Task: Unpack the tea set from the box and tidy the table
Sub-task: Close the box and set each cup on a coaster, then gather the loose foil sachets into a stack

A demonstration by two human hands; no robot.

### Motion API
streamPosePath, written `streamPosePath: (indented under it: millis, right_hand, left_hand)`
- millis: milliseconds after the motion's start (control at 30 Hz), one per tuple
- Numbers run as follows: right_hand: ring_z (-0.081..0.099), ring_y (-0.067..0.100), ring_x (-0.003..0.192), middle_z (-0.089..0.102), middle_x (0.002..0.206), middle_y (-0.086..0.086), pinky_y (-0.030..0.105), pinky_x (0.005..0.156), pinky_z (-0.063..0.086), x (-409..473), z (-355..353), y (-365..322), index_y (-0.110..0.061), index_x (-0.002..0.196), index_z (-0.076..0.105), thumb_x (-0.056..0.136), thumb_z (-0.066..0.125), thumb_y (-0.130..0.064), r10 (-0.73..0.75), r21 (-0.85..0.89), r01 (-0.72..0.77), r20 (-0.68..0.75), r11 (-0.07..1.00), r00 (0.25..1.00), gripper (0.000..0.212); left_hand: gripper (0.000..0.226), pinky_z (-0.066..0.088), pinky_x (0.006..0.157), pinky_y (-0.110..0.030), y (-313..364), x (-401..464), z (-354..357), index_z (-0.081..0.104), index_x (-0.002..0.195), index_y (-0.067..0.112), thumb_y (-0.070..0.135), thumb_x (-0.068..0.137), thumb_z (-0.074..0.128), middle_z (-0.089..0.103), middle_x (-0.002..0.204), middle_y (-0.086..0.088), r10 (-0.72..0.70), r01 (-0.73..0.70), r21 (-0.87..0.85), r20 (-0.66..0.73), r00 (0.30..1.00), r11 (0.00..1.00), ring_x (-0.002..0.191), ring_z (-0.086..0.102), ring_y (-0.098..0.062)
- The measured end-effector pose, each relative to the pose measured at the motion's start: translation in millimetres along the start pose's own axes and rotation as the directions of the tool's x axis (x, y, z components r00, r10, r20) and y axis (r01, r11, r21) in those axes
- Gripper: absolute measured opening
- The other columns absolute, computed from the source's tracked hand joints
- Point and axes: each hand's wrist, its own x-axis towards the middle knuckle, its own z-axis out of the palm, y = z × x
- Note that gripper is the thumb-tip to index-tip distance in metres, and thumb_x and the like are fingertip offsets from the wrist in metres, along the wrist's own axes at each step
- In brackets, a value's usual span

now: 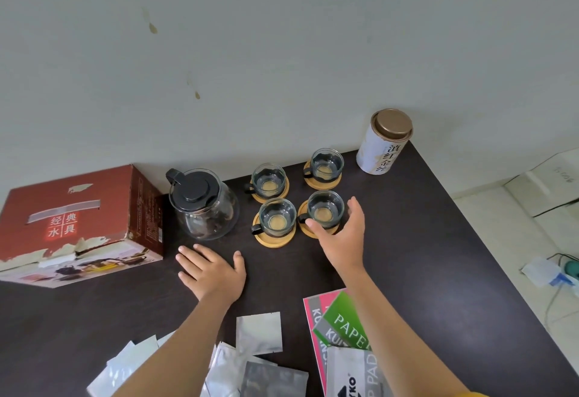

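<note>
A red tea-set box [78,224] lies on its side at the left of the dark table [423,240]. A glass teapot [203,205] with a black lid stands beside it. Several glass cups on round wooden coasters sit in a square to the right; the near right cup [326,210] is closest to my right hand [343,240], which hovers open around its near side, thumb by the coaster. My left hand [213,271] rests flat and open on the table just in front of the teapot, holding nothing.
A white tea canister [383,143] with a bronze lid stands at the far right corner by the wall. Silver foil packets [260,332] and coloured paper pads [338,327] lie near the front edge. The table's right edge drops to a floor with cardboard and cables.
</note>
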Motion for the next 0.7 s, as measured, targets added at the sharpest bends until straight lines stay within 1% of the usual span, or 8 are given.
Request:
streamPosePath:
  millis: [67, 167, 233, 300, 367, 467, 600, 700]
  right_hand:
    - [0.027, 0.017, 0.141, 0.031, 0.151, 0.001, 0.039, 0.113, 0.033, -7, -7, -5, -0.016, 0.148, 0.023, 0.065, 0.085, -0.043, -0.021, 0.012, 0.022, -0.008, 1.0, 1.0, 0.107]
    - [0.029, 0.016, 0.139, 0.032, 0.15, 0.001, 0.036, 0.113, 0.032, -19, -18, -14, -0.016, 0.148, 0.024, 0.069, 0.083, -0.042, -0.067, 0.026, 0.067, -0.03, 0.997, 0.997, 0.102]
    - [0.03, 0.016, 0.139, 0.034, 0.149, 0.003, 0.034, 0.112, 0.032, -23, -25, -18, -0.015, 0.148, 0.025, 0.071, 0.082, -0.04, -0.08, 0.041, 0.082, -0.047, 0.996, 0.996, 0.099]
    - [0.033, 0.018, 0.137, 0.037, 0.145, 0.005, 0.03, 0.109, 0.032, -24, -35, -23, -0.014, 0.147, 0.025, 0.073, 0.081, -0.037, -0.096, 0.053, 0.099, -0.063, 0.994, 0.993, 0.095]
    - [0.037, 0.018, 0.134, 0.04, 0.143, 0.006, 0.027, 0.105, 0.034, -22, -46, -28, -0.012, 0.147, 0.027, 0.076, 0.079, -0.034, -0.12, 0.05, 0.124, -0.074, 0.991, 0.99, 0.09]
    - [0.043, 0.016, 0.129, 0.044, 0.139, 0.006, 0.023, 0.099, 0.035, -10, -66, -37, -0.011, 0.144, 0.033, 0.08, 0.075, -0.029, -0.16, 0.051, 0.165, -0.094, 0.985, 0.983, 0.078]
    - [0.048, 0.014, 0.12, 0.048, 0.129, 0.004, 0.018, 0.09, 0.036, 21, -92, -52, -0.011, 0.135, 0.046, 0.084, 0.072, -0.026, -0.193, 0.02, 0.196, -0.113, 0.98, 0.975, 0.06]
    - [0.049, 0.011, 0.108, 0.05, 0.121, 0.003, 0.01, 0.081, 0.034, 56, -109, -62, -0.011, 0.127, 0.052, 0.084, 0.071, -0.023, -0.243, -0.026, 0.241, -0.134, 0.97, 0.961, 0.049]
  left_hand:
    - [0.088, 0.016, 0.114, -0.051, 2, -1, -12, 0.008, 0.145, -0.007, 0.054, 0.09, 0.041, -0.002, 0.153, -0.029, -0.032, 0.034, -0.04, 0.041, 0.999, 0.999, 0.143, -0.001, -0.041]
    - [0.061, 0.029, 0.11, -0.047, 9, -14, -30, 0.04, 0.135, -0.002, 0.039, 0.091, 0.049, 0.028, 0.148, -0.025, 0.024, -0.021, -0.252, 0.01, 1.0, 0.968, 0.136, 0.027, -0.039]
    - [0.047, 0.04, 0.099, -0.044, 21, -32, -38, 0.051, 0.127, 0.003, 0.032, 0.09, 0.052, 0.047, 0.136, -0.016, 0.056, -0.073, -0.409, -0.054, 0.997, 0.91, 0.121, 0.046, -0.033]
    - [0.04, 0.045, 0.086, -0.038, 39, -53, -47, 0.054, 0.124, 0.008, 0.029, 0.09, 0.053, 0.052, 0.128, -0.01, 0.091, -0.134, -0.503, -0.11, 0.99, 0.854, 0.11, 0.054, -0.027]
    - [0.034, 0.045, 0.081, -0.035, 61, -67, -56, 0.056, 0.12, 0.01, 0.027, 0.09, 0.053, 0.055, 0.121, -0.006, 0.157, -0.206, -0.535, -0.137, 0.978, 0.819, 0.104, 0.056, -0.024]
    - [0.033, 0.046, 0.083, -0.036, 95, -76, -67, 0.056, 0.119, 0.011, 0.025, 0.089, 0.054, 0.057, 0.118, -0.004, 0.274, -0.322, -0.536, -0.171, 0.947, 0.78, 0.106, 0.056, -0.023]
    - [0.034, 0.05, 0.085, -0.036, 144, -80, -75, 0.057, 0.117, 0.013, 0.028, 0.087, 0.059, 0.059, 0.112, -0.001, 0.423, -0.494, -0.536, -0.26, 0.868, 0.685, 0.104, 0.057, -0.019]
    - [0.039, 0.05, 0.086, -0.037, 183, -76, -75, 0.055, 0.118, 0.013, 0.03, 0.084, 0.063, 0.058, 0.112, -0.002, 0.497, -0.571, -0.531, -0.292, 0.817, 0.626, 0.104, 0.057, -0.019]
